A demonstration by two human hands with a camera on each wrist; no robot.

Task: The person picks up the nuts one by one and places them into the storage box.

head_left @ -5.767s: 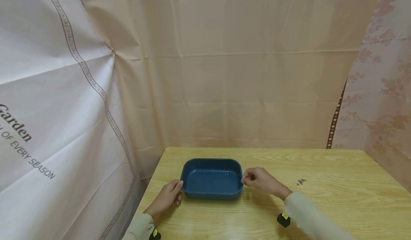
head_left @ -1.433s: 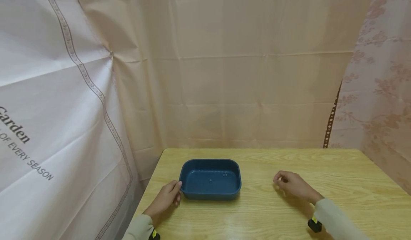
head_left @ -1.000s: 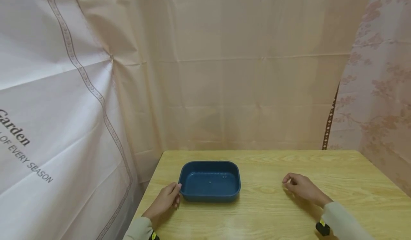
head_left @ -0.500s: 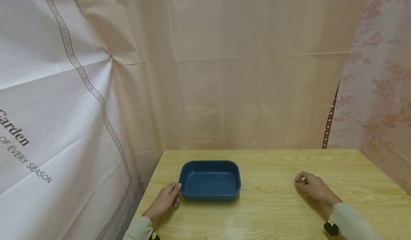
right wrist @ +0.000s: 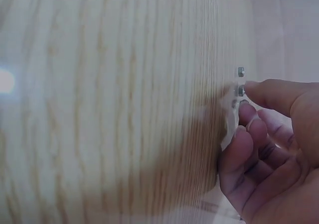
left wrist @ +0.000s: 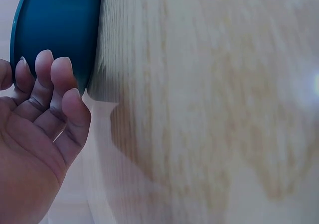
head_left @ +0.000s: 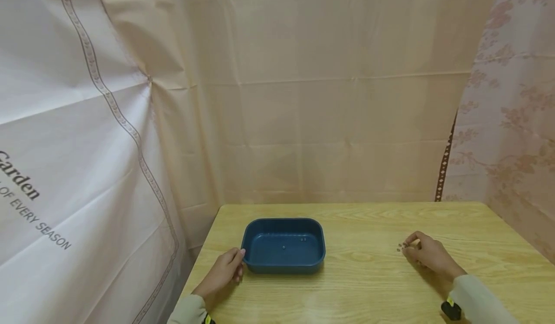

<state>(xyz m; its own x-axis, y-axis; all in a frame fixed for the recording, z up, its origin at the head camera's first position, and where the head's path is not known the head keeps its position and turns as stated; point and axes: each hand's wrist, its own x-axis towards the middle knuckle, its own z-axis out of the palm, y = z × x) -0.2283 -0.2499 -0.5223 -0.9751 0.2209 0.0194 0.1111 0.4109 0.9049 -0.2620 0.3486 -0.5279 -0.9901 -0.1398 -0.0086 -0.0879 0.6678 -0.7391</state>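
Observation:
My left hand (head_left: 223,268) grips the near-left corner of a dark blue rectangular plastic box (head_left: 286,269), thumb at the rim and fingers against the outer wall. In the left wrist view the fingers (left wrist: 52,79) curl at the box wall (left wrist: 60,20). Inside the box lie a few tiny metal nuts (head_left: 303,239). At the right, my right hand (head_left: 433,256) is low over the table beside several small metal nuts (head_left: 399,248). The right wrist view has a finger (right wrist: 271,92) right at one nut (right wrist: 241,90), with a gap between the nearest fingertips.
The light wood table (head_left: 355,285) reaches back to a beige cloth (head_left: 329,122). White printed cloth (head_left: 86,170) hangs at the left, floral cloth (head_left: 516,122) at the right. A black wrist device (head_left: 451,309) sits by the right sleeve.
My right hand has moved from the box's right rim to the nuts on the right. One more nut lies in the box than at first. The left hand stays at its corner.

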